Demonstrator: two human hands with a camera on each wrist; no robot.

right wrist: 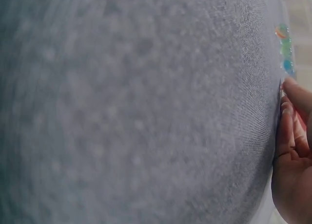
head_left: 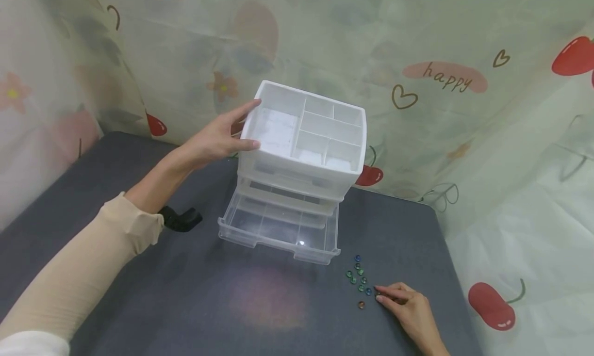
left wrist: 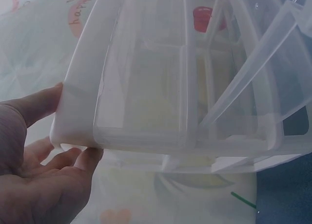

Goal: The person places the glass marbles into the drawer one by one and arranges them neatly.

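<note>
A white storage box (head_left: 278,129) with a divided top tray and clear drawers stands at the back of the table. Its lowest clear drawer (head_left: 278,231) is pulled out towards me. My left hand (head_left: 220,134) grips the left side of the box near the top rim; thumb and fingers spread along it in the left wrist view. To the right of the drawer, several glass marbles (head_left: 361,288), blue and green, lie in a loose group. One orange-brown marble (head_left: 361,305) sits nearest me. Down at the tabletop, my right hand (head_left: 408,312) pinches a marble between thumb and index finger, mostly hidden by the fingertips.
The dark grey table (head_left: 195,294) ends on the right beside a patterned curtain (head_left: 520,242), which also hangs behind the box. A black strap-like object (head_left: 182,220) shows beside the left forearm.
</note>
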